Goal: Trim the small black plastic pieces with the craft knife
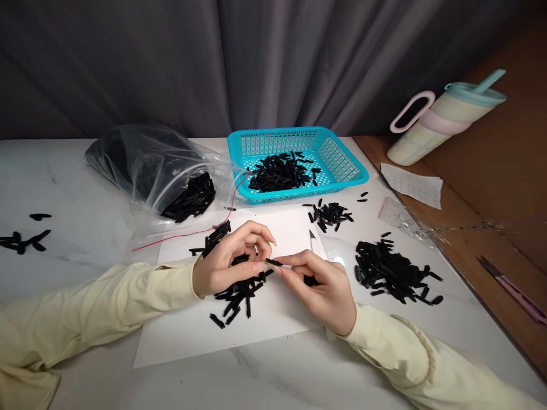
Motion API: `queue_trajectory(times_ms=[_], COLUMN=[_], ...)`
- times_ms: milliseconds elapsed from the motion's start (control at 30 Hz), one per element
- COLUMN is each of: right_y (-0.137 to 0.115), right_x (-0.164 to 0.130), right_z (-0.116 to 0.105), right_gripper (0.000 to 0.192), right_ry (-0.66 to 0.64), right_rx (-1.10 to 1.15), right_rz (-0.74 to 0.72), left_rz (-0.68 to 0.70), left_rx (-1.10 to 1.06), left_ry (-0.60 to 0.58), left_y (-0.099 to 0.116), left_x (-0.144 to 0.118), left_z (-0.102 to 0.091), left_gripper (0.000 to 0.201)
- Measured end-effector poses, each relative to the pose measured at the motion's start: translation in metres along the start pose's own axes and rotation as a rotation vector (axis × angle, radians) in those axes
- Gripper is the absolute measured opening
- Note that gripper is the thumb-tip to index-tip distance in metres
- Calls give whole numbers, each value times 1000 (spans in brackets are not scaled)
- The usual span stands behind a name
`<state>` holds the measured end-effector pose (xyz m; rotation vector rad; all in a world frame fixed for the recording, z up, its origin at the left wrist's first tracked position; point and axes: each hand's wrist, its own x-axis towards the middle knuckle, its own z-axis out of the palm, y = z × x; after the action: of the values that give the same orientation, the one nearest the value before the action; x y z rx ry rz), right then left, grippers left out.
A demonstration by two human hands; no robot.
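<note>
Between the thumb and index finger of my right hand (pixel 325 287) is a small, slim black plastic-looking piece (pixel 273 262). My left hand (pixel 233 259) is beside it with curled fingers, its thumb tip close to the piece's end and a gap between thumb and fingertips. Under both hands, a loose pile of similar black pieces (pixel 239 296) lies on a white sheet (pixel 188 336), partly hidden by my left hand. Something black shows below my right palm; whether it is held or lying there I cannot tell.
Behind stands a blue basket (pixel 299 196) with black pieces; left of it lies a clear zip bag (pixel 141 165) spilling more. Other piles (pixel 393 270) sit to the right. A tumbler (pixel 440 125), a paper slip (pixel 412 185) and pink-handled tweezers (pixel 513 290) are at far right.
</note>
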<state>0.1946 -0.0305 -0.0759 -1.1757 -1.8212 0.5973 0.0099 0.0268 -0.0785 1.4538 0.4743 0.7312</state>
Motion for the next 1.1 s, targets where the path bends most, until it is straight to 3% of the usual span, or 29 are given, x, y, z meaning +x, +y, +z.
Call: queue_trajectory(times_ms=[133,233,300,367,467,567,633,800,967,1100], right_y=[-1,0,0,-1,-4,-7,-8,-4,9,18], right_x=[45,103,131,140,119,83,64,40,31,26], right_z=[-26,-47,-54,-53,-43,-30,-23,-11,-1,7], right_gripper=[2,6,14,16,23,22,21,15,25,26], right_ry=[183,215,122,-36,-315,-374,-380,-325,-257,-283], right_rx=[-192,-371,-315,-60,537,970,1128,1266,1310,1306], right_rz=[-183,-134,-6,289,745,962,980,828,809,819], left_rz=[2,4,10,9,-10,-41,-43,-4,124,169], left_rx=[-68,-94,-95,-82,-40,-1,23,200,474,581], left_ry=[53,48,46,50,88,174,230,307,242,175], left_y=[-5,-7,-7,-6,-2,0,0,0,3,1], left_x=[2,3,3,2,2,3,5,7,6,6], left_z=[-1,-1,-2,-1,1,4,6,6,5,6], left_gripper=[28,28,28,26,22,21,21,17,10,9])
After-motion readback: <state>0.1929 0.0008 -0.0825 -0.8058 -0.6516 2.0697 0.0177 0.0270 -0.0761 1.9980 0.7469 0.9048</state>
